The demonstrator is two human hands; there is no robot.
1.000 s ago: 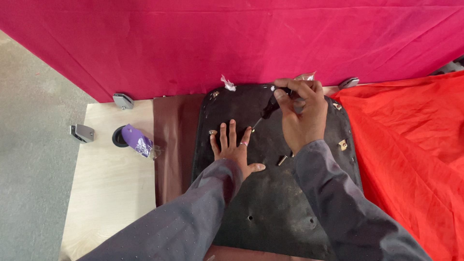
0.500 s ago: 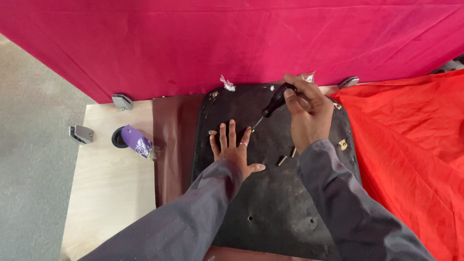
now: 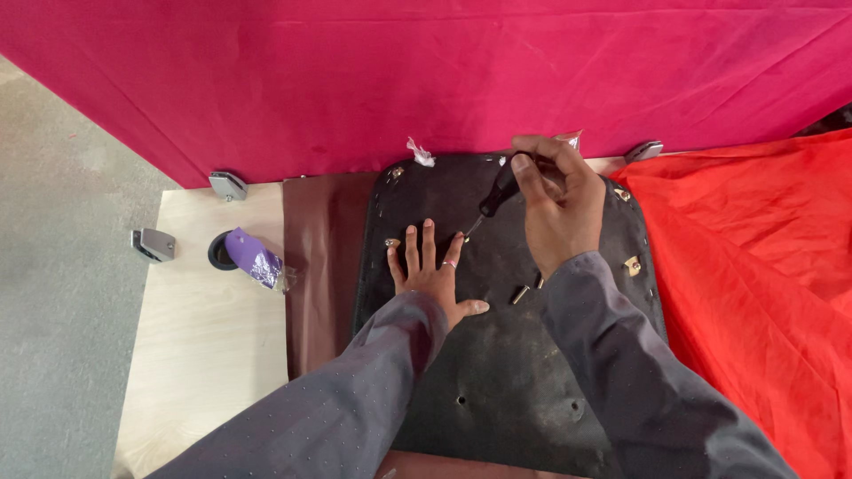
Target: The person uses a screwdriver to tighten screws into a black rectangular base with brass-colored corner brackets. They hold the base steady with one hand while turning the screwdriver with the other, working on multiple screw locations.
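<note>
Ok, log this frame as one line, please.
left hand flat on black panel | right hand holds screwdriver, tip at panel | two loose screws beside

- You get bright, even, diffuse light with no glare.
- Shadows stay soft and faint under your forearms.
- Focus is sharp throughout; edges look undistorted.

One head-worn camera looks steeply down, close over the black panel (image 3: 497, 355) on the table (image 3: 204, 337).

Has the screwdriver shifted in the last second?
Yes. The screwdriver in the right hand tilted left; its tip now sits beside the left hand on the black panel.
</note>
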